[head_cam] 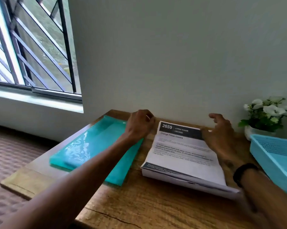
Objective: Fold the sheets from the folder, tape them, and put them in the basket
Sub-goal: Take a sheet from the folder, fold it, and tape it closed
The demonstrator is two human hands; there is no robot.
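Sheets (180,156): white printed stack, lying flat on the bench (147,209) near the wall, between the folder and the basket. Top sheet bears a dark header band with "2659" and "LIVING ROOM", a heading below it, then blurred lines of text. Lower edges of the stack are slightly fanned and uneven.

Folder (93,146): teal, glossy plastic, lying flat on the bench just left of the sheets, its long side running toward the wall.

Basket (275,154): light blue plastic, perforated walls, at the right edge of the bench, partly cut off by the frame.

Left hand (139,124): over the far end of the folder, fingers curled inward; whether it grips anything cannot be told.

Right hand (220,133): at the far right corner of the sheets, fingers spread and loosely bent, holding nothing; its heel lies over the stack's right edge. Dark band (243,171) on the wrist.

Plant (268,113): white flowers, green leaves, in a white pot, against the wall behind the basket.

Window (32,47): barred, upper left.
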